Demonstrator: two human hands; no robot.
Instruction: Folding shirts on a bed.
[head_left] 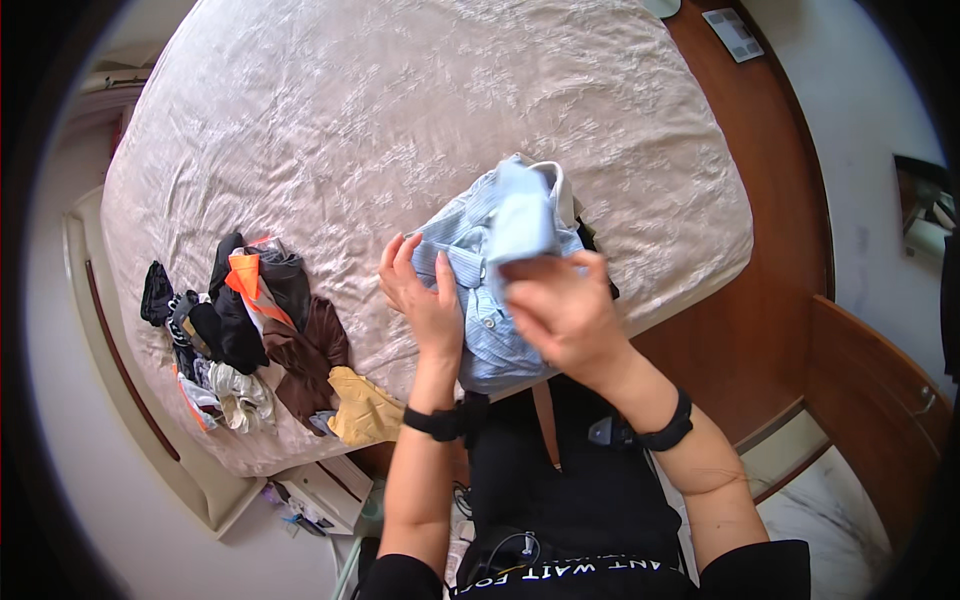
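A light blue striped button-up shirt (490, 345) lies bunched at the near edge of the bed, just in front of me. My left hand (425, 290) rests along its left side, fingers spread and curved, holding nothing. Above the shirt, my right hand (565, 310) is closed on a raised flap of light blue cloth (522, 215). Motion blurs the flap; it looks like part of the same shirt, perhaps a sleeve. Something white and something black show from beneath the shirt's far right side.
A heap of mixed clothes lies to the left on the pale bedspread (400, 120), including a brown garment (308, 350), a mustard cloth (362, 408) and a black garment (235, 330). A wooden bed board (870, 380) stands at right. A white cabinet (325, 493) is at lower left.
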